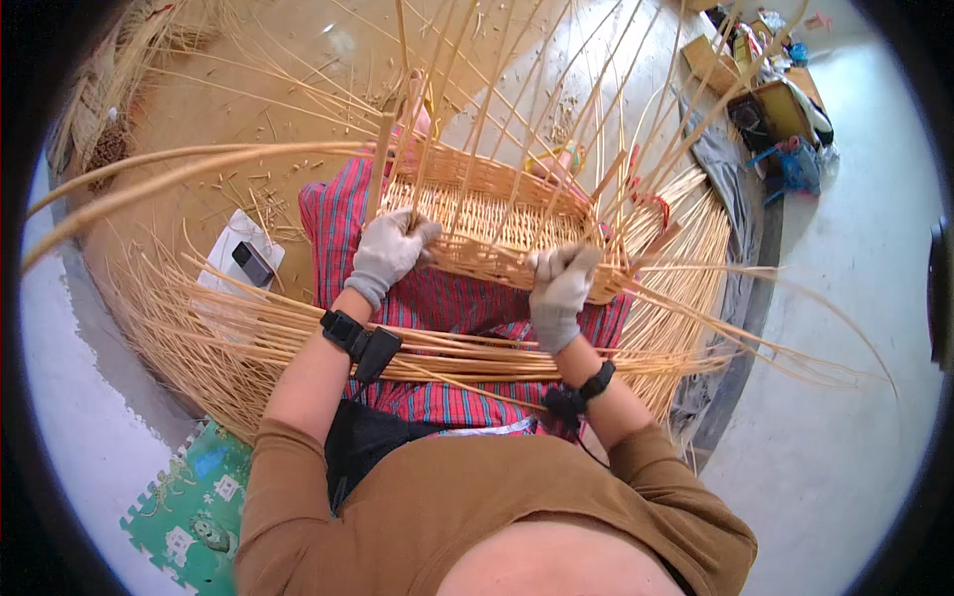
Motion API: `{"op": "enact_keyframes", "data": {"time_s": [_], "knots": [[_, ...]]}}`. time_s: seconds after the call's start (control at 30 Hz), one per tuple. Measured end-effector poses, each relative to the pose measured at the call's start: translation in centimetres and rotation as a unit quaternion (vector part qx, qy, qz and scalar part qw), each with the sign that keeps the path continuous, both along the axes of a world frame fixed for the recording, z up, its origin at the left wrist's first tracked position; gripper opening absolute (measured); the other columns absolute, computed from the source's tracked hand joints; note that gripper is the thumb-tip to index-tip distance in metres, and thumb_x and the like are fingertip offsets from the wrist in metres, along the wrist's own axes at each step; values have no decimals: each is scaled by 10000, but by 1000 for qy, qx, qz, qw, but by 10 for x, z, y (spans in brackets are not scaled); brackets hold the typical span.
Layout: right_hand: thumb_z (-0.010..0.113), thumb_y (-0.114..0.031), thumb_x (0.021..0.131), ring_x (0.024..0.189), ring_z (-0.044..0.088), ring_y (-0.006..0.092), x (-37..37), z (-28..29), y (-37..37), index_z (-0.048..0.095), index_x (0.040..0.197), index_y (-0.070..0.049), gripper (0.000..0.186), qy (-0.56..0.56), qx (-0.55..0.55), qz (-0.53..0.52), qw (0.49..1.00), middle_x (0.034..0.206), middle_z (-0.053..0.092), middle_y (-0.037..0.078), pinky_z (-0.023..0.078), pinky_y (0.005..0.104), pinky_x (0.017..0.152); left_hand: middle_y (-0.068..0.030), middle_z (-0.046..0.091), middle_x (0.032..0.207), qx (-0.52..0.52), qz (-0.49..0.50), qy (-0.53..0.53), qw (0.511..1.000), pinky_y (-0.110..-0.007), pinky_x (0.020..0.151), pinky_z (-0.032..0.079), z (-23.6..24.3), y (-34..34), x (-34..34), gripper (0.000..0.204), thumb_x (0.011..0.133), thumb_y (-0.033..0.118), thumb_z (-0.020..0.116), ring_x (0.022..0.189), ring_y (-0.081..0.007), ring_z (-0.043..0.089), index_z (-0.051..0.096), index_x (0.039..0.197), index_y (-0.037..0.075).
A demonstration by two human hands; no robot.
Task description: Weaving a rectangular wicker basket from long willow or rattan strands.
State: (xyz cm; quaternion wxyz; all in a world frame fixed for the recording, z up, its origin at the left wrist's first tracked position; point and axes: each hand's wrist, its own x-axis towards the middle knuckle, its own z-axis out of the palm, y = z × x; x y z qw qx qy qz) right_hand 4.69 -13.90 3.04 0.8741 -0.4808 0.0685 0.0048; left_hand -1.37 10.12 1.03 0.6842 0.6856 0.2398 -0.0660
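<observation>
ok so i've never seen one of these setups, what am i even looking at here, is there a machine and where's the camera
There is no robot here, just a person's two hands in pale gloves. The single picture comes from a wide fisheye camera on the person's head, looking down, which is why the edges curve. Picture left is the person's left.

The left hand and right hand both grip the near side of a partly woven basket, with long rods standing up from it. Below it, a red plaid cloth covers the lap, and a bundle of loose rods lies across it. Black devices are strapped to both wrists. On the left, a small dark device lies on a white sheet.
</observation>
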Motion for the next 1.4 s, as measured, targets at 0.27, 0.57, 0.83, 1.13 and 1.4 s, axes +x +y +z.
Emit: {"op": "enact_keyframes", "data": {"time_s": [0.27, 0.57, 0.83, 1.13, 1.4], "knots": [[452, -439, 1072, 509, 376, 181, -38, 22, 6, 492, 813, -96, 432, -15, 68, 49, 996, 578, 327, 2, 515, 418, 641, -110, 702, 733, 234, 9, 61, 970, -363, 685, 539, 5, -13, 5, 637, 753, 675, 772, 696, -248, 682, 692, 819, 47], [622, -46, 985, 917, 710, 224, -1, 18, -94, 566, 1070, -110, 120, 10, -132, 11, 991, 1032, 718, 117, 608, 322, 756, -106, 700, 917, 62, -133, -5, 989, -251, 533, 530, 52, -80, 35, 387, 986, 327, 657, 569, -173, 664, 581, 1243, 47], [652, -1, 809, 1159, 622, 336, 122, 66, 47, 561, 1308, -82, 513, -407, -569, -81, 709, 1251, 634, 192, 507, 398, 946, -88, 663, 660, 35, -65, 72, 995, -308, 416, 507, 37, -115, 44, 449, 999, 457, 599, 470, -171, 637, 667, 1009, 14], [412, -226, 1099, 746, 604, 159, 14, -13, -100, 471, 1159, -81, 168, -135, -83, -87, 984, 799, 563, 51, 616, 416, 772, -54, 668, 699, 45, -68, 81, 993, -271, 385, 480, 38, -108, 48, 342, 952, 366, 710, 449, -125, 607, 679, 965, 25], [458, -230, 1088, 678, 586, 146, -12, 38, -65, 536, 1082, -76, 173, -105, -119, -97, 983, 753, 570, 27, 612, 386, 743, 27, 544, 710, 321, -57, -53, 944, -235, 580, 413, 30, -97, 78, 569, 769, 358, 889, 613, -83, 480, 622, 1154, 34]]}}
